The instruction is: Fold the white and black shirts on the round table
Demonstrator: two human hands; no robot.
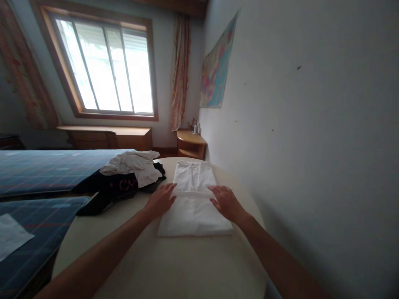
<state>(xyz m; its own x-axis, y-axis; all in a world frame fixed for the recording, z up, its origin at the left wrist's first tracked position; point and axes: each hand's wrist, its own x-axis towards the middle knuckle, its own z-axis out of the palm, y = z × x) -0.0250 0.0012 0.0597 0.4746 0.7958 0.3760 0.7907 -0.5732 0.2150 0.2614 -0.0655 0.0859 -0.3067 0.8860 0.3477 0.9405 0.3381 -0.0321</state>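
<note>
A white garment (195, 216), folded into a long flat shape with a crease or layer edge across its middle, lies on the round pale table (174, 265). What looks like a drawstring shows near its far end. At the garment's left edge rests my left hand (160, 200), fingers stretched forward and thumb apart. My right hand (227, 202) lies at the opposite edge, its fingers reaching inward over the cloth and spread. Neither hand is closed round the fabric.
Left on the table sits a heap of clothes, a crumpled white one (134, 164) over a black one (116, 182). Plaid mattresses (62, 168) adjoin the table's left side. A wall (311, 166) stands close at right. A corner shelf (191, 139) is beyond.
</note>
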